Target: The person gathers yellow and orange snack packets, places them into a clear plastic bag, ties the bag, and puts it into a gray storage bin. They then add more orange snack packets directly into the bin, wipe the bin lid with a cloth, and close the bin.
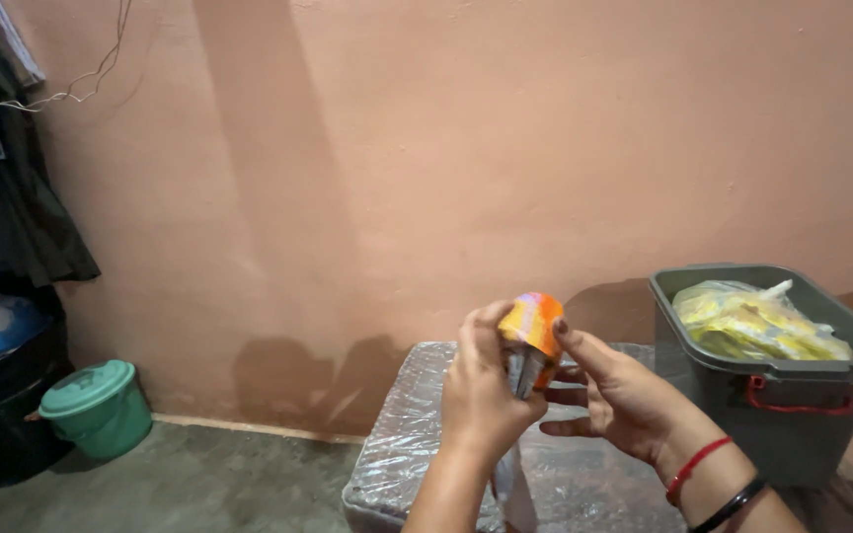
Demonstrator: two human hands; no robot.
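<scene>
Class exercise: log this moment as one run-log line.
left hand: grips orange packet | right hand: fingertip on packet top | below: plastic-wrapped box | right: grey bin

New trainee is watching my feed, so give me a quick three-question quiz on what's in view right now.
1. True or false: both hands hold the orange packet.
2. What lies in the grey bin? A) yellow plastic bags B) shoes C) bottles
3. Which wrist wears the red and black bands?

Key: 1. True: the left hand and the right hand both pinch it. 2. A, the yellow plastic bags. 3. The right.
</scene>
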